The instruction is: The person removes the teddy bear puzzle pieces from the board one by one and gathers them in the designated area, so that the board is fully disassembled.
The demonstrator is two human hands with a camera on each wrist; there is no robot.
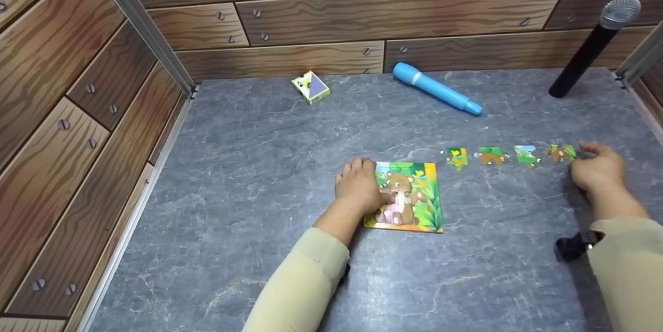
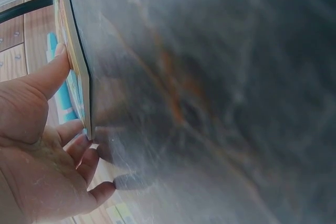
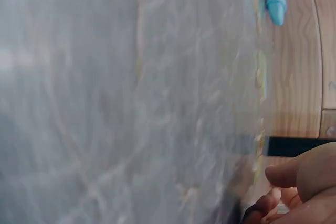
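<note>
A square jigsaw puzzle [image 1: 427, 207] with a bear picture lies flat on the table. My left hand [image 1: 358, 184] rests at its left side, thumb on the picture and fingers along the edge. In the left wrist view, the left hand [image 2: 44, 145] has its thumb on the puzzle's face and its other fingers loosely bent by the edge. To the right, loose puzzle pieces [image 1: 492, 155] lie in a row. The right hand [image 1: 600, 166] is beside the rightmost piece [image 1: 561, 153], fingertips right at its edge. The right wrist view shows the right hand [image 3: 299, 187] partly cut off.
At the back lie a small green-and-purple box [image 1: 312, 87] and a light blue pen-like tube [image 1: 437, 88]. A black microphone [image 1: 585, 52] with a silver head stands at the back right. Wood-patterned panels [image 1: 311, 21] border the grey marbled table [image 1: 248, 166].
</note>
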